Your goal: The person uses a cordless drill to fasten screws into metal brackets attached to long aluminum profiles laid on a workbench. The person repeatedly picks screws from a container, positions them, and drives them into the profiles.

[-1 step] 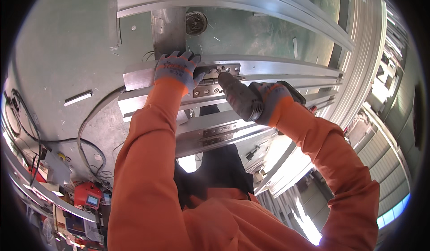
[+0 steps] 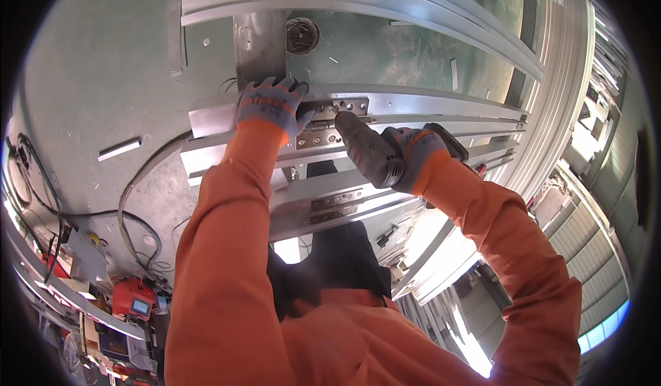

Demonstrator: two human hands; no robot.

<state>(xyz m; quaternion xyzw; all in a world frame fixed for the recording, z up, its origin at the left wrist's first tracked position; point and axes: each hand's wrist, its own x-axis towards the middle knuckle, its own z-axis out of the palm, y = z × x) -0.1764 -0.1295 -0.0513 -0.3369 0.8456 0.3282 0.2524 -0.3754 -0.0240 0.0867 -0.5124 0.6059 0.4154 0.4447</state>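
Our gloved left hand (image 2: 270,104) pressing the aluminium frame rail (image 2: 427,104), fingers spread flat, hinge plate (image 2: 335,107) just right of them, right hand (image 2: 413,155) fingers clamped on cordless drill (image 2: 368,148), tip at the plate

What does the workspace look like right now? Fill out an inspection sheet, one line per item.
Surface: green floor under long aluminium frame rails, lying side by side.
Job's things: metal hinge plate with screw holes on a rail; power drill tipped onto it.
Clutter: short metal strip and a round dark fitting on the floor.
Hands: left hand, gloved, pressed on the rail beside the plate; right hand, gloved, gripping the drill.
Cables: dark cables looping across the floor at left.
Surroundings: red device at lower left; stacked frames at right.
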